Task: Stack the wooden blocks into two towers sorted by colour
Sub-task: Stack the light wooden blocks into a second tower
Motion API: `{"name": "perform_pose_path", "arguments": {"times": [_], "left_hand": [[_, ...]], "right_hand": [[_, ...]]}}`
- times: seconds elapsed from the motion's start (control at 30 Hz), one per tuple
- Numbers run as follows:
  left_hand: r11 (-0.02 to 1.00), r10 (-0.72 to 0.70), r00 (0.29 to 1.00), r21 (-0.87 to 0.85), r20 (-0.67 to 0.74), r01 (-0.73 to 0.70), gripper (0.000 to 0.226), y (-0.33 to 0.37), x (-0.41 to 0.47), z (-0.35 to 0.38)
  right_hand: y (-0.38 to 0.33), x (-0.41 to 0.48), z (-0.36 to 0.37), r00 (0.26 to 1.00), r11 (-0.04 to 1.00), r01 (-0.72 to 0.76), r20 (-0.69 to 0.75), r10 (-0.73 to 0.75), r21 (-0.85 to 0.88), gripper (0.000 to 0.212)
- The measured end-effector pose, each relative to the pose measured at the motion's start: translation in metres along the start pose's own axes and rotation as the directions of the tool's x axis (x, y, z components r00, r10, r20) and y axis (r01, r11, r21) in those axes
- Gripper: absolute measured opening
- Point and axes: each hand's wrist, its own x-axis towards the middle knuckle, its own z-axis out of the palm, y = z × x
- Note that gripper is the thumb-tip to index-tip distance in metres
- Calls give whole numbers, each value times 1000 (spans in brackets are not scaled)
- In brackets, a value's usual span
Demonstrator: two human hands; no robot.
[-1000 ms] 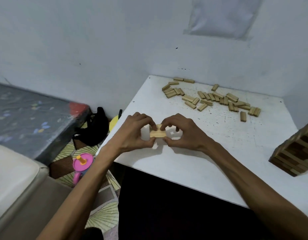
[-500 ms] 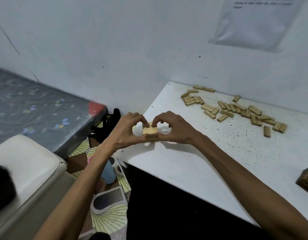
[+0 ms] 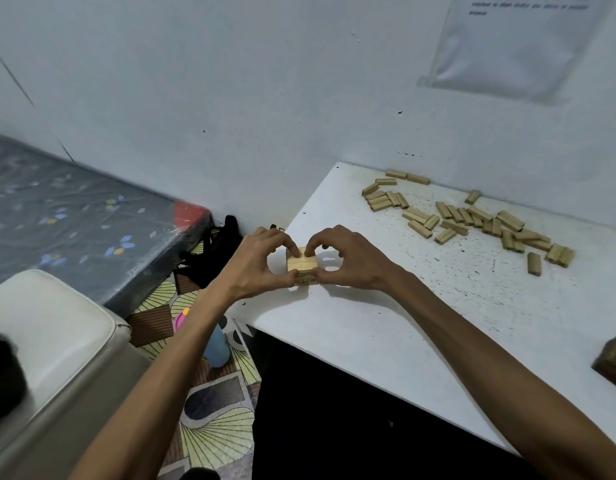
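Near the left front corner of the white table (image 3: 386,334) stands a low stack of light wooden blocks (image 3: 302,265). The left hand (image 3: 261,263) and the right hand (image 3: 348,259) pinch it from both sides between curled fingers and thumbs. Loose light blocks (image 3: 473,216) lie scattered near the wall. A dark tower (image 3: 615,362) shows at the right edge.

Both ends of the light block stack (image 3: 302,263) lie behind the fingers of the left hand (image 3: 254,268) and right hand (image 3: 351,263). The dark tower (image 3: 613,363) is cut by the right edge. Print on the wall sheet (image 3: 514,46), itself cut by the top edge, is too blurred to read. The floor bottle (image 3: 217,349) is partly hidden behind the left forearm (image 3: 175,362).
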Motion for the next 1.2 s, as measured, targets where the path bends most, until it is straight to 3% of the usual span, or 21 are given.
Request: {"name": "perform_pose_path", "arguments": {"times": [0.9,1.2], "left_hand": [[999,-37,999,-35,18,38,39,-2,-1,0],[993,-66,998,-93,19,68,55,-5,-3,2]], "right_hand": [[-2,-1,0,1000,1000,1,12,-1,19,34],[-1,-2,4,1000,999,-15,10,15,43,35]]}}
